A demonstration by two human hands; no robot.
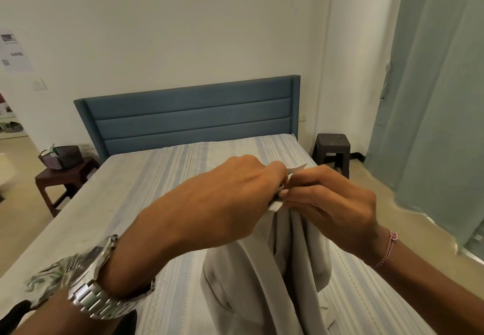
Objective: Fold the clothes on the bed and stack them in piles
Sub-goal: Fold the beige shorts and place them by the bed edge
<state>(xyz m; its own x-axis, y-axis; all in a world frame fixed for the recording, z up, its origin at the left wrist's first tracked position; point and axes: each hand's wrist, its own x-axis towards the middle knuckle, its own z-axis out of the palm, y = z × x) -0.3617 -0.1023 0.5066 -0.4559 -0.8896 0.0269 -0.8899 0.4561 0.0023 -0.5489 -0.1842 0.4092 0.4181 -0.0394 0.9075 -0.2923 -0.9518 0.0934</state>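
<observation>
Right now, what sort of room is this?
Most likely a bedroom: a bed with a blue headboard, stools at either side, and a long curtain.

Matt grey cloth garment (275, 269) — glossy metal watch (99, 290)

One bed (146, 183), one grey garment (264, 277), two stools (61, 180), perhaps one basket (61, 157), two hands (222, 201)

A pale grey garment (264, 277) hangs bunched, its top edge lifted above the striped bed (167, 167).
</observation>
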